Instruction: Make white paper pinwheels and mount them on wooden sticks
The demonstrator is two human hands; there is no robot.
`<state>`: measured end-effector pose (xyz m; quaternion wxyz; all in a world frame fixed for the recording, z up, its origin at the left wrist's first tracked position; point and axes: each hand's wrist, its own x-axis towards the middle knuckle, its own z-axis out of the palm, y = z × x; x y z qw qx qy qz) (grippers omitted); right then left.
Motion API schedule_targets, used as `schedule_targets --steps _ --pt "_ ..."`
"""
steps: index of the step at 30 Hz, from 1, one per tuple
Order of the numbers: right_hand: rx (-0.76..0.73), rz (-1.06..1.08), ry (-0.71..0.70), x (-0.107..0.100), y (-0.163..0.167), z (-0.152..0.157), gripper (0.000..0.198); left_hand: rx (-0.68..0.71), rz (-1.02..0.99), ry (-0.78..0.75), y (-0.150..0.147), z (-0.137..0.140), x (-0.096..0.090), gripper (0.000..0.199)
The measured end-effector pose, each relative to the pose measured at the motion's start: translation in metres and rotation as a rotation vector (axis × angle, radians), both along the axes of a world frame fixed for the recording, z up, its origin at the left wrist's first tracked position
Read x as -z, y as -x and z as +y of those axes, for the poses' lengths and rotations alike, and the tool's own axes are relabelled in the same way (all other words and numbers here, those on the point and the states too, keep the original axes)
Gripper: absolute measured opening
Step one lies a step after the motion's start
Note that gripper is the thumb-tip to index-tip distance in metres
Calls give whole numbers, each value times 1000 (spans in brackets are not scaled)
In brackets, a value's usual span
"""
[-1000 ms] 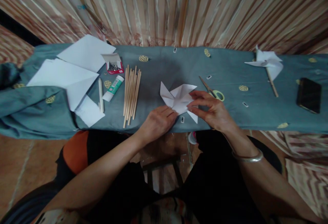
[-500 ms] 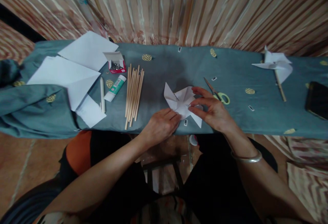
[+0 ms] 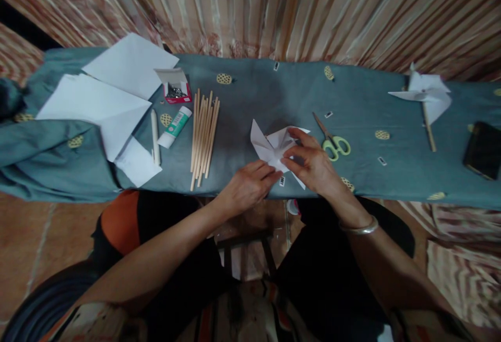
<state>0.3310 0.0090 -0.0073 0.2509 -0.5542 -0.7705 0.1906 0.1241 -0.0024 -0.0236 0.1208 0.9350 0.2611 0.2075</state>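
Observation:
A white paper pinwheel (image 3: 266, 146) with folded blades is between my hands near the table's front edge. My left hand (image 3: 250, 183) grips its lower left edge, fingers closed on the paper. From the right, my right hand (image 3: 309, 162) pinches a fold close to the pinwheel's centre with thumb and fingers, hiding part of the right blades. Scissors (image 3: 332, 142) with light green handles lie just right of my right hand. Left of the pinwheel is a bundle of thin wooden sticks (image 3: 205, 138).
Left of the sticks are a glue tube (image 3: 175, 128), a white pen-like stick (image 3: 155, 136), an open red box of small metal pieces (image 3: 177, 91) and white paper sheets (image 3: 94, 99). At right lie a finished pinwheel on a stick (image 3: 428, 96) and a black phone-like object (image 3: 483, 150).
My right hand has moved slightly left, toward the pinwheel's centre, bringing a fold inward. More of the scissors' handles now shows. The whole view has shifted a little.

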Motion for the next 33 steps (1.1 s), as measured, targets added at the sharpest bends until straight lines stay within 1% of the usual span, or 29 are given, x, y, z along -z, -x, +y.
schedule_targets --steps 5,12,18,30,33 --pt "12 1 -24 0 2 -2 7 -1 -51 23 0 0 0 28" --pt "9 -16 -13 0 4 -2 10 -17 -91 105 -1 1 2 27" --pt "12 -54 20 -3 4 -3 18 -12 -129 106 -2 1 4 26" --pt "16 -60 32 -6 5 -5 30 -18 -122 173 -4 2 4 26" --pt "22 -65 28 -7 5 -6 29 -16 -125 178 -4 2 3 26"
